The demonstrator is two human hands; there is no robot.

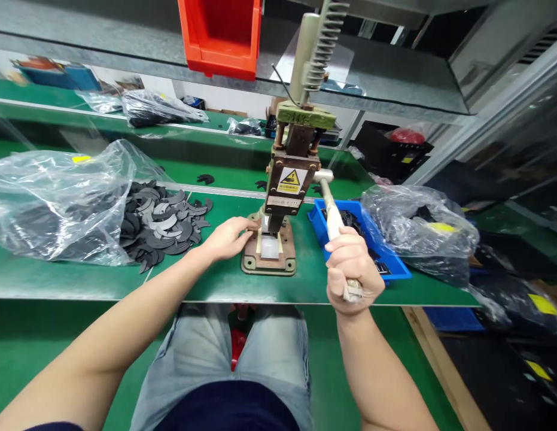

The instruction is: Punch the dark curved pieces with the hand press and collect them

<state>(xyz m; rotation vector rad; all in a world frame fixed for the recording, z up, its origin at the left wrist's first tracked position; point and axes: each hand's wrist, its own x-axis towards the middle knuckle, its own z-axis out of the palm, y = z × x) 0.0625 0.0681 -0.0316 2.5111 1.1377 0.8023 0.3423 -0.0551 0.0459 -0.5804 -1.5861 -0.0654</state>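
My right hand [353, 266] is wrapped around the pale, tape-wrapped lever [334, 221] of a hand press [285, 179]. The lever slants from the press's right side toward me. My left hand [231, 237] lies at the left side of the press base [269, 263], its fingers stretched toward the foot of the ram and the thumb a little apart. No held piece shows in it, though the fingertips are partly hard to see. A light metal block [270, 246] sits on the base under the ram. Left of that hand, dark curved flat pieces [164, 224] lie in a heap.
A clear plastic bag [72, 203] spreads around the heap. Right of the press stands a blue tray [397, 269] with black parts, beside another clear bag [422, 227]. Overhead are a red-orange bin [222, 63] and a metal shelf [125, 36]. Several loose dark pieces lie behind the press.
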